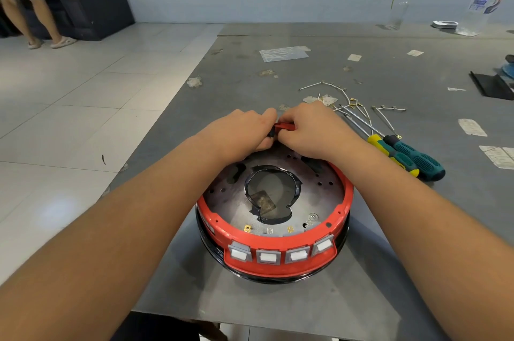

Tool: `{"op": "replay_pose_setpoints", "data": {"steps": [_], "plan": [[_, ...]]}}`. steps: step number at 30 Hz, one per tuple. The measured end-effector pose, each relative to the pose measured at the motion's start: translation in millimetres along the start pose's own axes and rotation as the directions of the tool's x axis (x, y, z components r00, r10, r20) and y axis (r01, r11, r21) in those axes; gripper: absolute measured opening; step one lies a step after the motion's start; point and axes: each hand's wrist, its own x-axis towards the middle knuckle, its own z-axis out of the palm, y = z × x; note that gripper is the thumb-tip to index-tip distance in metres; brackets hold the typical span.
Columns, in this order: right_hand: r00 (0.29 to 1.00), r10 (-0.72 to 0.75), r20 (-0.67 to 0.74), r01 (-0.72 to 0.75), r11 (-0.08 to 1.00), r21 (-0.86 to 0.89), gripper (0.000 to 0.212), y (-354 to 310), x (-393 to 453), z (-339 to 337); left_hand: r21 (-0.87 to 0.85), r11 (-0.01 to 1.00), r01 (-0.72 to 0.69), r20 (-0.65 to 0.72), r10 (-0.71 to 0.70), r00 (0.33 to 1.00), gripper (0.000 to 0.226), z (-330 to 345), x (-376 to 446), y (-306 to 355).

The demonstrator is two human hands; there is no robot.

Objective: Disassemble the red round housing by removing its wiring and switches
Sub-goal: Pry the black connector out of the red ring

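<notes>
The red round housing (274, 232) sits on the grey table (361, 299), four white rocker switches (281, 254) facing the person; the left hand (244, 132) and right hand (311, 129) curl round a red-and-black part (281, 128) at its far rim (probably prying it free); removed wires (342, 96) lie beside two screwdrivers (400, 151).

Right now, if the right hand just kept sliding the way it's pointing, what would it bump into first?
The right hand points left across the far rim of the red housing, so it would meet the left hand almost at once; both already grip the same small red part.
</notes>
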Motion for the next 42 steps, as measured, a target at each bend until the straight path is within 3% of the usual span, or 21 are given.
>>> {"op": "replay_pose_setpoints", "data": {"steps": [6, 11, 16, 33, 37, 42], "plan": [[1.0, 0.01, 0.015, -0.01, 1.0, 0.011, 0.017, -0.5, -1.1, -1.1, -0.025, 1.0, 0.016, -0.01, -0.016, 1.0, 0.029, -0.2, -1.8, 0.4], [0.999, 0.032, 0.009, -0.032, 0.999, 0.009, 0.03, -1.0, -0.9, -1.2, -0.017, 1.0, 0.002, -0.01, -0.002, 1.0, 0.029, -0.4, -1.6, -0.7], [1.0, 0.017, 0.01, -0.018, 1.0, 0.023, 0.017, -0.5, -0.5, -1.6, -0.043, 0.999, 0.015, -0.003, -0.015, 1.0, 0.03, -0.8, -1.3, -1.1], [0.999, 0.034, 0.033, -0.034, 0.999, 0.018, 0.02, -1.8, 0.8, -2.8, -0.097, 0.994, 0.047, -0.045, -0.051, 0.998, 0.032, -0.8, -2.6, -1.3], [0.998, 0.045, 0.04, -0.047, 0.998, 0.039, 0.022, -2.6, 0.1, -2.9, -0.255, 0.965, 0.067, -0.044, -0.081, 0.996, 0.038, -2.6, -2.9, -6.0], [0.999, 0.016, 0.032, -0.02, 0.993, 0.116, 0.028, -1.1, 1.2, -1.7, -0.473, 0.872, 0.13, 0.087, -0.1, 0.991, 0.055, -10.6, -11.9, -22.2]]}}
